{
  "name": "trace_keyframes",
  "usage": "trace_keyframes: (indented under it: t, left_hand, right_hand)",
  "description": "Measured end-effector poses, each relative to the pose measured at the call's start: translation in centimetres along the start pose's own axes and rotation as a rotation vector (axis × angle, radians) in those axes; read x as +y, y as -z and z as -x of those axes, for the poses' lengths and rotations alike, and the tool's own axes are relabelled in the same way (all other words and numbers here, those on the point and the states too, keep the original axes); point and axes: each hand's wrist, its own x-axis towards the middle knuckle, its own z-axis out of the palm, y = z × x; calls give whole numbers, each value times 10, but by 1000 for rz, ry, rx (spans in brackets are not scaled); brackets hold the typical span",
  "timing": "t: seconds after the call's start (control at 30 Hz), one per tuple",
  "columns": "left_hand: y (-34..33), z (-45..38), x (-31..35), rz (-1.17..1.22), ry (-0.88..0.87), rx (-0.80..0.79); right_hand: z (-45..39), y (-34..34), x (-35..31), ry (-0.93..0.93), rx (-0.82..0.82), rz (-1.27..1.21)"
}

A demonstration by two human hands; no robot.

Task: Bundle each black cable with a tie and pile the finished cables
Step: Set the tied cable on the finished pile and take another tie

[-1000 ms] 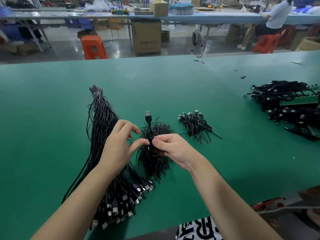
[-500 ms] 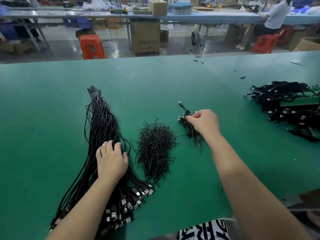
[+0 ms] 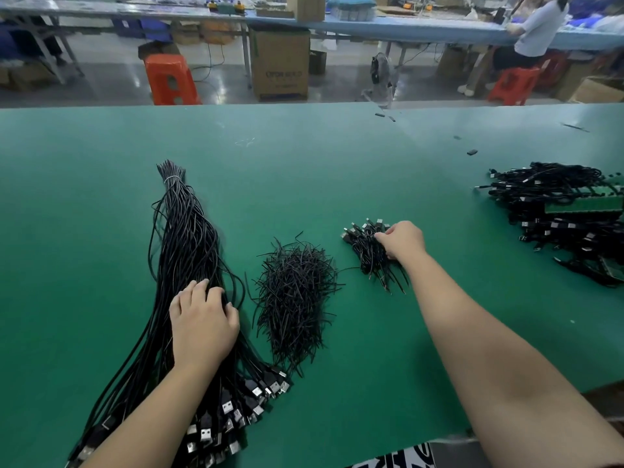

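A long sheaf of loose black USB cables lies on the left of the green table, with its plugs toward me. My left hand rests on top of it with lightly bent fingers. A heap of short black ties sits in the middle. To its right is a small pile of bundled cables. My right hand is at that pile's right side, and its curled fingertips hold the top bundled cable against the pile.
A large heap of black cables with green boards on it fills the table's right end. Small black scraps lie far right. Behind the table are an orange stool, a cardboard box and a seated person.
A second ago both hands twisted a tie on a cable over the tie heap. My right hand carried it to the small pile and lowered it there. My left hand dropped onto the loose cables.
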Motion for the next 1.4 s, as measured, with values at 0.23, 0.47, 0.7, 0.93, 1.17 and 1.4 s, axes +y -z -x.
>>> trace_keyframes:
  t: [0.23, 0.47, 0.7, 0.93, 1.17, 1.4]
  left_hand:
    - [3, 0, 1, 23, 26, -9]
    - [5, 1, 0, 117, 58, -17]
    - [12, -3, -6, 452, 126, 72]
    - [21, -2, -6, 636, 247, 122]
    - [19, -2, -8, 652, 244, 116]
    - [20, -2, -9, 651, 212, 136]
  right_hand:
    - [7, 0, 0, 106, 145, 7]
    - [109, 2, -62, 481, 78, -43]
    - [230, -62, -99, 804, -506, 322]
    - [255, -102, -104, 725, -516, 311]
    - [252, -112, -100, 626, -531, 112]
    - [234, -80, -100, 275, -825, -774]
